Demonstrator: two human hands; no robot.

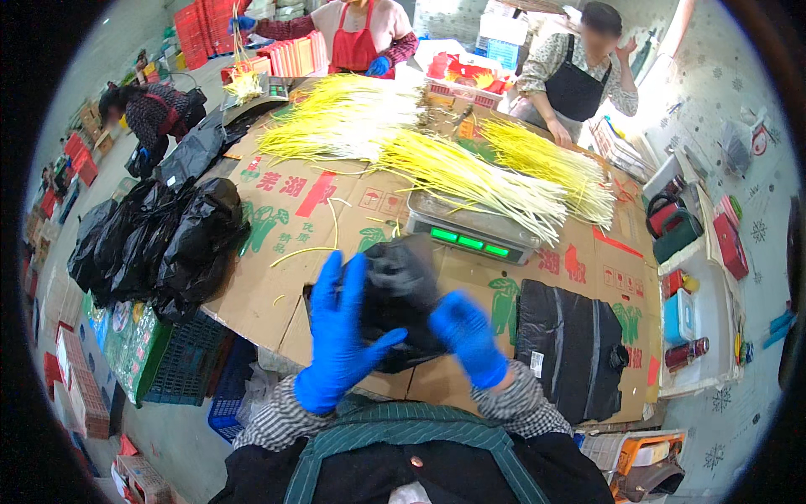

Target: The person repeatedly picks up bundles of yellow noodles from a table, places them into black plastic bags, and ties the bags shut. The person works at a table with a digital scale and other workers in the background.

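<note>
A black plastic bag (397,296), bulging and partly blurred, lies on the cardboard-covered table before me. Over its left side is my left hand (337,337) in a blue glove, fingers spread and thumb pointing right. My right hand (469,340), also blue-gloved, is at the bag's right edge with fingers curled; motion blur hides whether it grips the plastic. Just beyond the bag stands a digital scale (469,238) with lit green displays. A bundle of yellow chives (478,179) with pale stalks lies across its pan.
More yellow chives (343,116) cover the table's far side. Filled black bags (157,242) are piled at left; flat black bags (563,353) lie at right. Two people stand across the table, and another bends at far left. A white foam box (699,372) flanks the right edge.
</note>
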